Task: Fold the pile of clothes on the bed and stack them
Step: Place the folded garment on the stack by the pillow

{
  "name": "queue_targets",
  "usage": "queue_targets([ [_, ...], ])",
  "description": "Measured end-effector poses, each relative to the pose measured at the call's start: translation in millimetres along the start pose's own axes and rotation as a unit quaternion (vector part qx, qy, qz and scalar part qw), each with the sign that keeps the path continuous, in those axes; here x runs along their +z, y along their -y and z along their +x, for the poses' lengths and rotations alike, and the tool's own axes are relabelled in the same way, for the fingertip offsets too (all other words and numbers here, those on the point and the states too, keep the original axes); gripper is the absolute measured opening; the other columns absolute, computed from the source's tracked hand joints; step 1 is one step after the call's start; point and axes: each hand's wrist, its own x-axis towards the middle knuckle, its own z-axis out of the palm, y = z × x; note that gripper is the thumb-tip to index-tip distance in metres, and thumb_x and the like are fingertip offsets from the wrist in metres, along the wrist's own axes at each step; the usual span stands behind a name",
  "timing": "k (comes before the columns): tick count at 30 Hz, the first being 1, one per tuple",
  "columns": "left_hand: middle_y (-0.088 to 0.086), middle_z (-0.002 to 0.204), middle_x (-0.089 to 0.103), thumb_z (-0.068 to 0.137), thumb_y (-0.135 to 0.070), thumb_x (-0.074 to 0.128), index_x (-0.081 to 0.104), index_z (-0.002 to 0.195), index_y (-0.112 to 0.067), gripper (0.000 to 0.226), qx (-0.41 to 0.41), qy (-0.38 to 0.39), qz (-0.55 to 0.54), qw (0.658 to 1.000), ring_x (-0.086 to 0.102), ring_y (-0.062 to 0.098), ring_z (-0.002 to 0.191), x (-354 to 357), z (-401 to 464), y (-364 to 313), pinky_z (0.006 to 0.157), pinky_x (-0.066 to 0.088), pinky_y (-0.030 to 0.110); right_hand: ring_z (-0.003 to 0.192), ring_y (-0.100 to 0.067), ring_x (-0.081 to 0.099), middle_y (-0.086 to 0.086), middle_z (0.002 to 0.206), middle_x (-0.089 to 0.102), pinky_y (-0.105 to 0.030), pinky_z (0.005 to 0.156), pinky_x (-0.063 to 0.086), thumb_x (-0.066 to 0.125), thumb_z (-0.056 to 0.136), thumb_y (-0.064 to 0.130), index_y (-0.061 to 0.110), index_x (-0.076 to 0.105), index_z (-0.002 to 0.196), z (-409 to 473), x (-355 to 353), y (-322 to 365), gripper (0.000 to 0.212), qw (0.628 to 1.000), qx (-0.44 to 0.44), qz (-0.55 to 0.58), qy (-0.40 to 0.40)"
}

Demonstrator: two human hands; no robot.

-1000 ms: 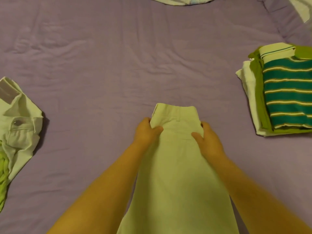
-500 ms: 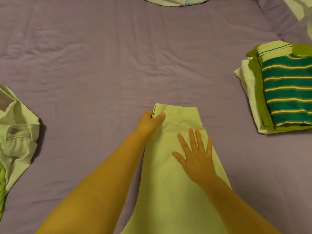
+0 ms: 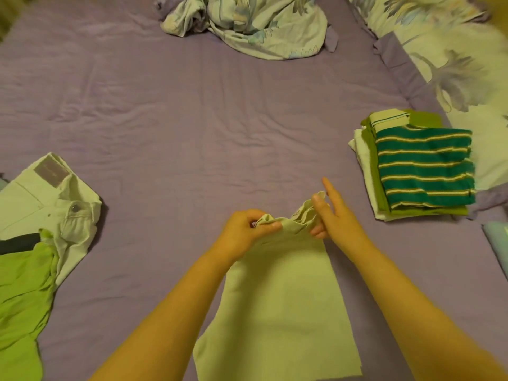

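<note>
The pale green trousers (image 3: pixel 283 298) lie flat on the purple bed sheet (image 3: pixel 178 133), in the middle near the person, with the waistband bunched and lifted. On the right stands a folded stack (image 3: pixel 412 171) with a green striped shirt (image 3: pixel 426 166) on top. The left hand (image 3: pixel 244 233) grips the waistband; the right hand (image 3: pixel 334 215) pinches its other end, forefinger straight.

Home bedroom: purple bedsheet (image 3: pixel 192 111), floral duvet (image 3: pixel 453 59), clothes

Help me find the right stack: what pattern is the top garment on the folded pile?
Teal with thin cream stripes, clearest in the head view.
</note>
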Motion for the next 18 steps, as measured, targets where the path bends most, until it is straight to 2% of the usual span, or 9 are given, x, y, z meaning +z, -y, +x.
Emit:
queue_targets([
  [2, -0.002, 0.064, 0.051, 0.086, -0.02, 0.069, 0.068, 0.075, -0.008, 0.016, -0.006, 0.02, 0.013, 1.0, 0.042, 0.005, 0.056, 7, -24, -4, 0.055, 0.034, 0.018, 0.057, -0.012, 0.067, -0.005, 0.102, 0.06, -0.028, 0.056, 0.057, 0.043, 0.094, 0.05, 0.035, 0.038, 0.141, -11, -7, 7, 0.05, 0.998, 0.041, -0.018, 0.05],
  [4, -0.005, 0.073, 0.063, 0.087, -0.023, 0.068, 0.072, 0.088, -0.018, 0.007, -0.04, 0.016, -0.012, 0.999, 0.055, 0.006, 0.055, 15, -50, -1, 0.056, 0.043, 0.015, 0.062, -0.014, 0.068, -0.006, 0.087, 0.065, -0.031, 0.061, 0.058, 0.041, 0.096, 0.047, 0.02, 0.055, 0.126, -27, -12, 7, 0.043, 0.994, 0.075, -0.022, 0.074],
  [7, -0.012, 0.086, 0.07, 0.088, -0.035, 0.063, 0.072, 0.085, -0.025, 0.014, -0.094, -0.026, -0.049, 0.994, 0.064, 0.004, 0.065, 34, -91, 15, 0.064, 0.051, 0.016, 0.086, -0.022, 0.062, -0.009, 0.095, 0.063, -0.036, 0.071, 0.054, 0.045, 0.097, 0.039, 0.015, 0.058, 0.103, -61, -16, -10, 0.028, 0.995, 0.055, -0.083, 0.021],
  [9, -0.007, 0.087, 0.071, 0.092, -0.038, 0.057, 0.073, 0.086, -0.02, 0.025, -0.123, -0.076, -0.034, 0.989, 0.062, 0.001, 0.073, 49, -115, 34, 0.072, 0.05, 0.022, 0.09, -0.017, 0.054, -0.004, 0.102, 0.06, -0.025, 0.067, 0.042, 0.051, 0.096, 0.027, 0.015, 0.059, 0.107, -89, -12, -31, 0.018, 0.994, 0.059, -0.091, -0.026],
  [10, -0.004, 0.091, 0.071, 0.094, -0.032, 0.056, 0.072, 0.089, -0.019, 0.021, -0.126, -0.103, -0.032, 0.986, 0.06, -0.002, 0.077, 57, -127, 43, 0.074, 0.049, 0.023, 0.09, -0.016, 0.052, -0.006, 0.105, 0.06, -0.022, 0.066, 0.038, 0.054, 0.095, 0.018, 0.011, 0.061, 0.109, -102, -7, -44, 0.017, 0.993, 0.074, -0.081, -0.037],
  [12, -0.004, 0.102, 0.068, 0.095, -0.015, 0.055, 0.066, 0.103, -0.027, 0.017, -0.117, -0.14, -0.035, 0.983, 0.059, -0.006, 0.088, 72, -148, 58, 0.078, 0.045, 0.013, 0.09, -0.019, 0.053, -0.014, 0.109, 0.059, -0.013, 0.064, 0.037, 0.057, 0.09, 0.003, 0.005, 0.062, 0.108, -125, 5, -70, 0.018, 0.991, 0.104, -0.072, -0.043],
  [15, -0.004, 0.114, 0.052, 0.095, -0.005, 0.05, 0.043, 0.131, -0.035, 0.048, -0.101, -0.173, 0.037, 0.979, 0.054, 0.002, 0.093, 91, -168, 80, 0.078, 0.037, 0.001, 0.086, -0.019, 0.054, -0.018, 0.114, 0.053, -0.001, 0.059, 0.039, 0.062, 0.087, -0.001, 0.01, 0.059, 0.11, -151, 19, -96, 0.025, 0.989, 0.134, -0.035, -0.047],
  [17, -0.004, 0.123, 0.035, 0.094, -0.006, 0.052, 0.031, 0.143, -0.035, 0.061, -0.128, -0.198, 0.056, 0.97, 0.05, -0.001, 0.085, 99, -176, 92, 0.074, 0.034, -0.003, 0.083, -0.012, 0.054, -0.016, 0.121, 0.051, -0.004, 0.059, 0.043, 0.063, 0.087, -0.001, 0.011, 0.055, 0.12, -162, 24, -105, 0.037, 0.988, 0.148, -0.006, -0.054],
  [18, -0.004, 0.129, 0.028, 0.093, -0.007, 0.053, 0.028, 0.146, -0.032, 0.064, -0.144, -0.205, 0.054, 0.967, 0.049, -0.004, 0.086, 102, -180, 99, 0.074, 0.033, -0.004, 0.087, -0.019, 0.057, -0.019, 0.123, 0.051, -0.009, 0.06, 0.047, 0.062, 0.087, -0.001, 0.013, 0.053, 0.125, -166, 25, -109, 0.042, 0.987, 0.152, 0.001, -0.052],
])
